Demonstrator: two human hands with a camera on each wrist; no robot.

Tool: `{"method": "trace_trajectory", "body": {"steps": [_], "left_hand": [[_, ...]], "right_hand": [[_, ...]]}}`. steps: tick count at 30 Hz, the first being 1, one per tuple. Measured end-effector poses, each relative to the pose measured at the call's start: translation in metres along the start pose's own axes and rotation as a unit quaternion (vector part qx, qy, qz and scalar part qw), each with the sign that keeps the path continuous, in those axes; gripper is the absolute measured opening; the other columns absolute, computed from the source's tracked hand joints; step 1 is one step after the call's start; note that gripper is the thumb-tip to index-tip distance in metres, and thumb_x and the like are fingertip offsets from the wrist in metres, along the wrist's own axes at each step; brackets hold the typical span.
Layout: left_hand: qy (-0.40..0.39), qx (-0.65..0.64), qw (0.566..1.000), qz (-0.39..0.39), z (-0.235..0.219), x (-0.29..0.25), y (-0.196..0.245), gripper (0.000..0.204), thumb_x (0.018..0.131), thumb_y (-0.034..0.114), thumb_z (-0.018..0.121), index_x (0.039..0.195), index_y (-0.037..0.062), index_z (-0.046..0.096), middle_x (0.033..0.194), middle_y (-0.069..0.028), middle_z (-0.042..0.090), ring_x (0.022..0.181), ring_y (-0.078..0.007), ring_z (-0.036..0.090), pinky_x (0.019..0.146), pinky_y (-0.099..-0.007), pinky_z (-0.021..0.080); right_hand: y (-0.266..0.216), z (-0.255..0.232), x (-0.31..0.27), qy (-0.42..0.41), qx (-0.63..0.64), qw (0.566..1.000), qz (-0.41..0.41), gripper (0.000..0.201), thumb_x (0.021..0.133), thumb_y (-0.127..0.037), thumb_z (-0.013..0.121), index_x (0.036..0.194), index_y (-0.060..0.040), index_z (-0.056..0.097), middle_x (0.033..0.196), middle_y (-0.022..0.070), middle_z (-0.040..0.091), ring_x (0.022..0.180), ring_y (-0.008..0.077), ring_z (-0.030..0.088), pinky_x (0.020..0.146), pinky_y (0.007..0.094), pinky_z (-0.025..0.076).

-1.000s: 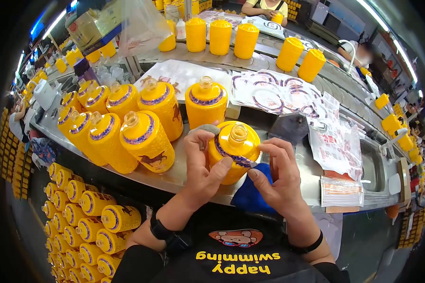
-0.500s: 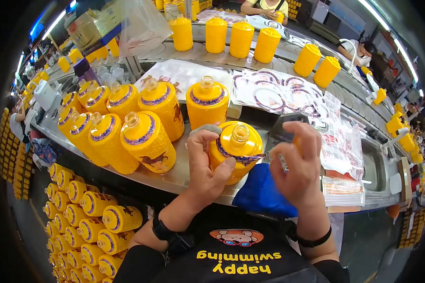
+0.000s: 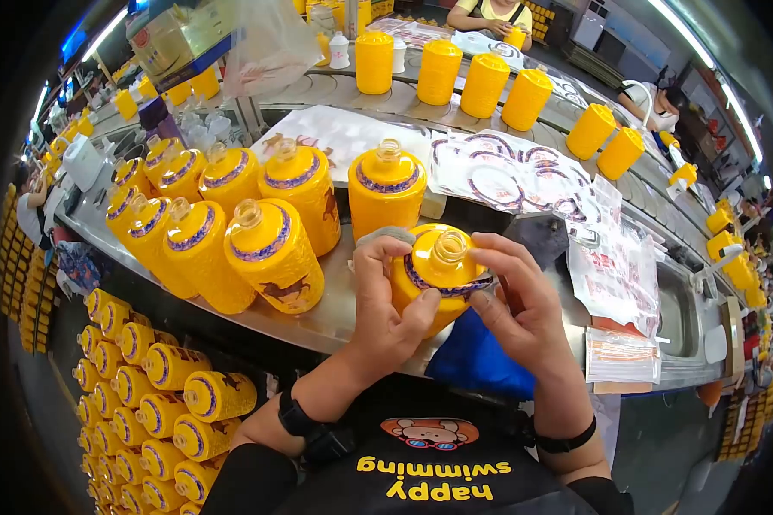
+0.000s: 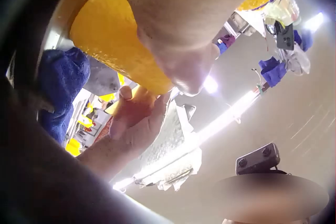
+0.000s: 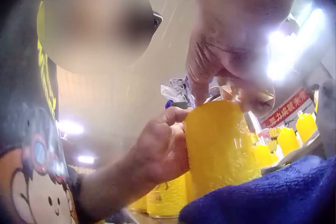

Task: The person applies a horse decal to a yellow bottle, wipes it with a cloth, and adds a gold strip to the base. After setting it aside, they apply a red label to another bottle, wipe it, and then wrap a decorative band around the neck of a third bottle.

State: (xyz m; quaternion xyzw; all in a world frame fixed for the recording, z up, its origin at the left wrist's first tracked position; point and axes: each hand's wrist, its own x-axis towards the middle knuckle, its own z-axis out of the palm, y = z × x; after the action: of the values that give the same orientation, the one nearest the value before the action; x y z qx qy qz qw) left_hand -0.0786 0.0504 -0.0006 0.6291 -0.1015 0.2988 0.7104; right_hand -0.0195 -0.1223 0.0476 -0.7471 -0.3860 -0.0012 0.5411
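Note:
A yellow bottle with a clear glass neck stands at the counter's front edge, a dark patterned band around its shoulder. My left hand grips its left side, thumb on the band and a grey cover on one fingertip. My right hand has its fingers curled at the bottle's right shoulder, thumb and fingertips at the end of the band. In the right wrist view the bottle is between the left hand and the right hand. The left wrist view shows the bottle close up.
Banded yellow bottles stand to the left, another just behind. A blue cloth lies at the front edge. Printed sheets lie behind, a sink to the right. Yellow bottles line the conveyor; stacked ones are lower left.
My right hand moved away from the bottle, then came back to its shoulder. The raised band end now lies closer to the bottle. The conveyor bottles have shifted to the right.

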Motion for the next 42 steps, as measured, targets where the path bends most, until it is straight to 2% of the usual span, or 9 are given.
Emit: {"method": "trace_trajectory", "body": {"steps": [7, 15, 18, 20, 23, 27, 33, 39, 42], "left_hand": [[0.001, 0.013, 1.000, 0.012, 0.001, 0.001, 0.000, 0.052, 0.079, -0.002, 0.060, 0.123, 0.0052, 0.032, 0.116, -0.0107, 0.038, 0.113, -0.0177, 0.044, 0.103, -0.0320, 0.035], [-0.006, 0.039, 0.999, 0.026, -0.001, 0.001, -0.003, 0.052, 0.079, -0.001, 0.060, 0.123, 0.0051, 0.033, 0.116, -0.0104, 0.037, 0.113, -0.0173, 0.043, 0.103, -0.0319, 0.035], [-0.003, 0.030, 0.999, 0.025, -0.002, 0.002, -0.003, 0.051, 0.079, -0.001, 0.060, 0.123, 0.0050, 0.033, 0.116, -0.0106, 0.037, 0.112, -0.0175, 0.043, 0.103, -0.0318, 0.035], [-0.002, 0.010, 1.000, 0.013, -0.001, 0.000, -0.001, 0.051, 0.079, -0.001, 0.060, 0.123, 0.0050, 0.033, 0.116, -0.0107, 0.037, 0.112, -0.0179, 0.043, 0.103, -0.0320, 0.035], [0.009, 0.006, 1.000, 0.010, 0.002, 0.002, -0.001, 0.051, 0.080, 0.000, 0.060, 0.123, 0.0048, 0.033, 0.116, -0.0108, 0.037, 0.112, -0.0182, 0.043, 0.103, -0.0324, 0.035], [0.004, 0.011, 1.000, -0.001, 0.000, 0.000, -0.001, 0.051, 0.080, 0.001, 0.060, 0.123, 0.0044, 0.033, 0.117, -0.0111, 0.037, 0.112, -0.0188, 0.043, 0.102, -0.0326, 0.035], [0.002, 0.028, 1.000, 0.012, -0.001, -0.001, -0.004, 0.052, 0.079, 0.002, 0.060, 0.123, 0.0040, 0.033, 0.118, -0.0118, 0.037, 0.113, -0.0196, 0.043, 0.104, -0.0330, 0.034], [-0.049, -0.118, 0.991, -0.046, -0.010, 0.011, -0.008, 0.053, 0.082, 0.005, 0.060, 0.127, 0.0058, 0.032, 0.123, -0.0116, 0.038, 0.120, -0.0196, 0.043, 0.106, -0.0328, 0.033], [-0.087, -0.171, 0.978, -0.081, -0.015, 0.019, -0.006, 0.053, 0.083, 0.005, 0.059, 0.129, 0.0062, 0.032, 0.125, -0.0112, 0.040, 0.123, -0.0190, 0.043, 0.107, -0.0327, 0.034]], "right_hand": [[-0.011, -0.016, 0.008, -0.020, -0.156, 0.980, -0.124, 0.024, 0.075, 0.000, 0.073, 0.096, -0.0059, 0.063, 0.129, 0.0182, 0.051, 0.114, 0.0364, 0.052, 0.094, 0.0400, 0.045], [-0.028, -0.040, 0.015, 0.021, -0.438, 0.884, -0.166, 0.015, 0.075, -0.002, 0.070, 0.088, -0.0027, 0.061, 0.122, 0.0188, 0.053, 0.111, 0.0376, 0.052, 0.092, 0.0434, 0.045], [-0.015, -0.041, 0.009, 0.112, -0.383, 0.912, -0.091, 0.015, 0.079, -0.005, 0.069, 0.092, -0.0015, 0.061, 0.121, 0.0198, 0.053, 0.111, 0.0377, 0.053, 0.092, 0.0433, 0.046], [-0.023, -0.028, 0.003, 0.066, -0.197, 0.978, -0.019, 0.036, 0.082, -0.014, 0.071, 0.112, 0.0004, 0.058, 0.123, 0.0213, 0.053, 0.113, 0.0374, 0.052, 0.095, 0.0416, 0.044], [-0.021, 0.004, 0.004, 0.023, -0.141, 0.990, 0.003, 0.059, 0.082, -0.023, 0.073, 0.130, 0.0021, 0.048, 0.125, 0.0214, 0.053, 0.116, 0.0363, 0.051, 0.098, 0.0402, 0.043], [-0.008, 0.014, 0.006, 0.011, -0.080, 0.996, 0.031, 0.054, 0.083, -0.019, 0.070, 0.128, 0.0023, 0.050, 0.125, 0.0211, 0.053, 0.117, 0.0363, 0.050, 0.099, 0.0411, 0.042], [0.002, 0.013, 0.002, 0.014, 0.043, 0.997, 0.064, 0.050, 0.083, -0.011, 0.067, 0.129, -0.0010, 0.051, 0.126, 0.0141, 0.053, 0.100, 0.0190, 0.054, 0.077, 0.0256, 0.046], [-0.002, 0.009, -0.009, 0.027, 0.059, 0.996, 0.066, 0.052, 0.083, -0.006, 0.068, 0.133, -0.0049, 0.054, 0.133, 0.0139, 0.048, 0.098, 0.0171, 0.053, 0.076, 0.0255, 0.045], [0.001, -0.001, -0.009, 0.015, -0.143, 0.986, -0.081, 0.054, 0.079, -0.003, 0.070, 0.131, -0.0082, 0.058, 0.136, 0.0165, 0.046, 0.105, 0.0261, 0.051, 0.087, 0.0337, 0.045]]}}
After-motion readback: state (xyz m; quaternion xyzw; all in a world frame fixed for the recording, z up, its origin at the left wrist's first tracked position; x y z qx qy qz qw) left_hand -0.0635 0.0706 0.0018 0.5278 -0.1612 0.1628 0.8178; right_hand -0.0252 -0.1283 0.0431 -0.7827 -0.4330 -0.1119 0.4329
